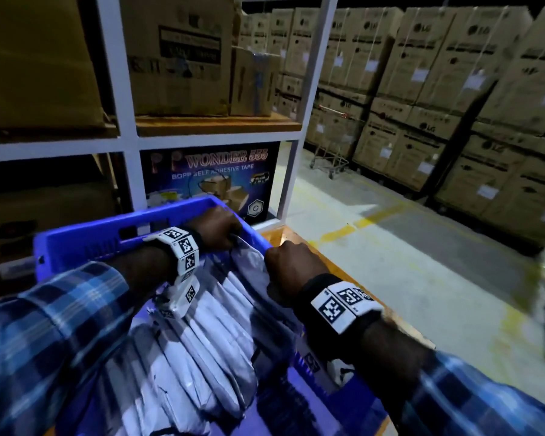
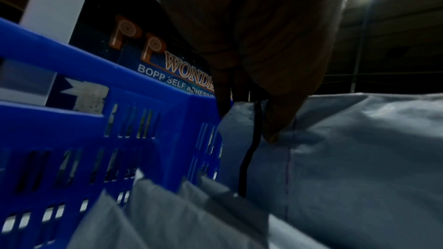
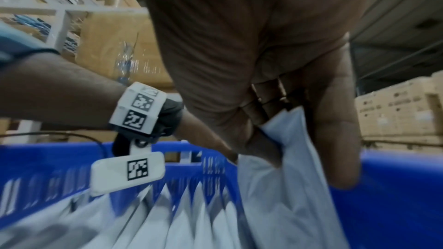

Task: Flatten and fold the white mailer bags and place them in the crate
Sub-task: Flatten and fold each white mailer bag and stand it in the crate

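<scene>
A blue slotted crate (image 1: pixel 85 239) stands in front of me, with several folded white mailer bags (image 1: pixel 183 350) standing on edge inside it. One folded mailer bag (image 1: pixel 249 262) stands upright against the crate's right wall. My left hand (image 1: pixel 216 228) pinches its far top corner near the crate's far corner, and the left wrist view shows the thumb (image 2: pixel 279 120) pressed on the mailer bag (image 2: pixel 359 158). My right hand (image 1: pixel 291 264) grips the near top edge of the same mailer bag (image 3: pixel 285 168), fingers curled round it against the blue crate wall (image 3: pixel 395 196).
A white shelf rack (image 1: pixel 126 127) with cardboard boxes and a blue tape carton (image 1: pixel 208 177) stands just behind the crate. The crate rests on an orange-edged surface (image 1: pixel 343 287). To the right lie a concrete floor with yellow lines, a trolley (image 1: pixel 331 158) and tall stacks of cartons (image 1: pixel 453 89).
</scene>
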